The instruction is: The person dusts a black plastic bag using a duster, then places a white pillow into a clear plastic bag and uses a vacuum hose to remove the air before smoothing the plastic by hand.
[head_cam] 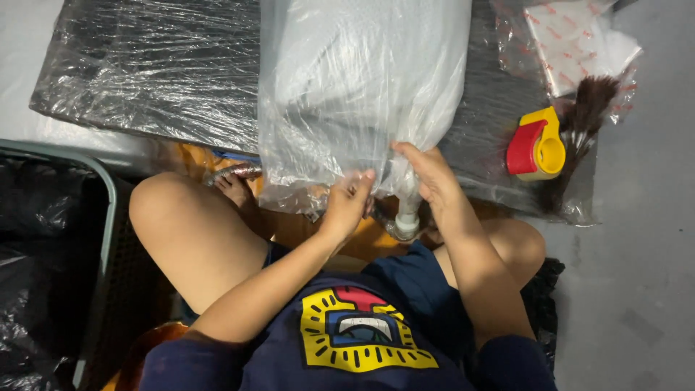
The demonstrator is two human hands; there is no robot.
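Gripping the lower edge of a big clear plastic bag (pixel 358 87), both hands are right down at its mouth: the left hand (pixel 349 204) has its fingers curled shut on a pinch of the film at the bottom edge, and the right hand (pixel 428 176) is closed around the gathered plastic just beside it, thumb and fingers bunching the film. That bag stands in front of the seated person's knees, bulging with something pale grey and soft-looking; what it is exactly can't be made out through the wrinkled film. Behind it lies a dark flat slab wrapped in clear plastic (pixel 152 69), stretching left and right on the grey floor (pixel 637 239). Off to the right, a red-and-yellow tape dispenser (pixel 537 145) sits on the wrapped slab's edge, touching a dark brown tuft of hair-like fibres (pixel 583 119) inside another clear bag. Far left, a green-framed bin (pixel 108 210) holds crumpled black plastic (pixel 40 253). A white tube-like piece (pixel 407 217) shows below the right hand.
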